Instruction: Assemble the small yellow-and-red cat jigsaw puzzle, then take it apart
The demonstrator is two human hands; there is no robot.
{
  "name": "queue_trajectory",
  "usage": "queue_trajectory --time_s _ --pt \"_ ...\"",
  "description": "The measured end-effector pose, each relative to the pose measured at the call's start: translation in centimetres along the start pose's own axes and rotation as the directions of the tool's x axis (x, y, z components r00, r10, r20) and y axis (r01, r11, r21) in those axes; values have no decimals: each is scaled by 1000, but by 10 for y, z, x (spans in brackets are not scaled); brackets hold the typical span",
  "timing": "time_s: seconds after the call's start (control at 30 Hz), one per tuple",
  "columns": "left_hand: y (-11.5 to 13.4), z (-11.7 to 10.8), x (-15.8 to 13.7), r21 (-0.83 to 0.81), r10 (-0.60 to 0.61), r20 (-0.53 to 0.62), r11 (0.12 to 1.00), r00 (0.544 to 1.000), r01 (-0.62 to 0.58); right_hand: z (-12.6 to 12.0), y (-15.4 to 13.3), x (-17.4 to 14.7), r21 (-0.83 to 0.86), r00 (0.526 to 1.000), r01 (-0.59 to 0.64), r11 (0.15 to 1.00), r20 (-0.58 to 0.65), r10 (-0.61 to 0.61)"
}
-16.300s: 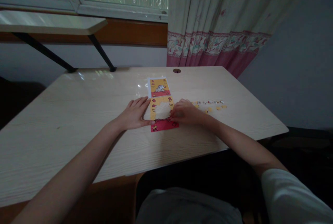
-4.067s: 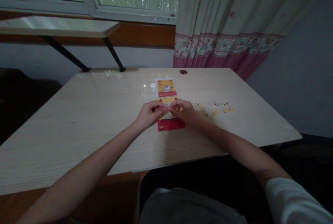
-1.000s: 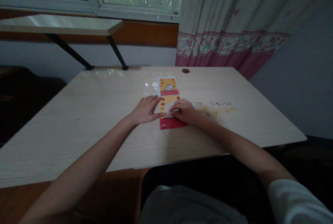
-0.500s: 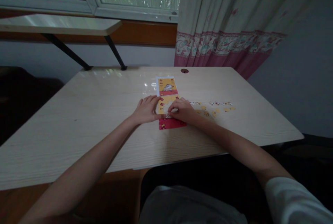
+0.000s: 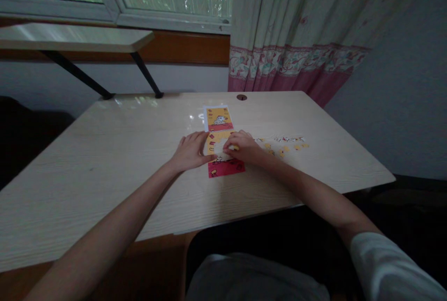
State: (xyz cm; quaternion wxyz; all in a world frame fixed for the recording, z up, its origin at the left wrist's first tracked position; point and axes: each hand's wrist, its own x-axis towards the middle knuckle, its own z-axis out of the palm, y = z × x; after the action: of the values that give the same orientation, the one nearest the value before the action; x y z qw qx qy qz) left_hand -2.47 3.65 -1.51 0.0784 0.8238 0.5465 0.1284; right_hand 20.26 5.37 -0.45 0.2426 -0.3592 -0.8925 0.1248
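Note:
A partly assembled jigsaw puzzle (image 5: pixel 226 168) lies flat on the desk, yellow above and red below, with a pale bare patch in its middle. My left hand (image 5: pixel 191 152) rests at its left side, fingers spread and thumb reaching over the lower part. Over the middle of the puzzle, my right hand (image 5: pixel 242 146) is closed in a pinch on what looks like a small puzzle piece, mostly hidden by the fingers. Directly above the puzzle lies a picture card (image 5: pixel 219 118) showing a white cartoon animal on yellow and red.
Loose white puzzle pieces (image 5: pixel 289 139) and yellow puzzle pieces (image 5: pixel 283 150) lie in rows right of my right hand. The wooden desk (image 5: pixel 132 147) has a round brown cable hole (image 5: pixel 241 97) at the back. A raised shelf (image 5: pixel 87 37) stands back left; a curtain (image 5: pixel 279 58) hangs behind.
The whole view has shifted slightly, so the desk sits a little further left and lower. My right hand's pinching fingers have moved only slightly over the puzzle; my left hand keeps its place.

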Motion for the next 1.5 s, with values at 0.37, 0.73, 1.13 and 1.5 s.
queue_trajectory --time_s 0.37,0.73,1.13,1.5 --pt "-5 4 1 -26 6 -22 1000 1000 -7 -102 85 -17 -86 925 -285 955 238 298" --pt "-10 5 2 -17 8 -8 1000 1000 -8 -120 116 -55 -118 785 -481 869 384 487" --pt "-6 2 2 2 -23 31 1000 999 22 -112 114 -57 -70 809 -452 889 388 442" --pt "-7 3 1 -9 -18 23 1000 1000 18 -109 107 -54 181 808 -478 859 475 350"
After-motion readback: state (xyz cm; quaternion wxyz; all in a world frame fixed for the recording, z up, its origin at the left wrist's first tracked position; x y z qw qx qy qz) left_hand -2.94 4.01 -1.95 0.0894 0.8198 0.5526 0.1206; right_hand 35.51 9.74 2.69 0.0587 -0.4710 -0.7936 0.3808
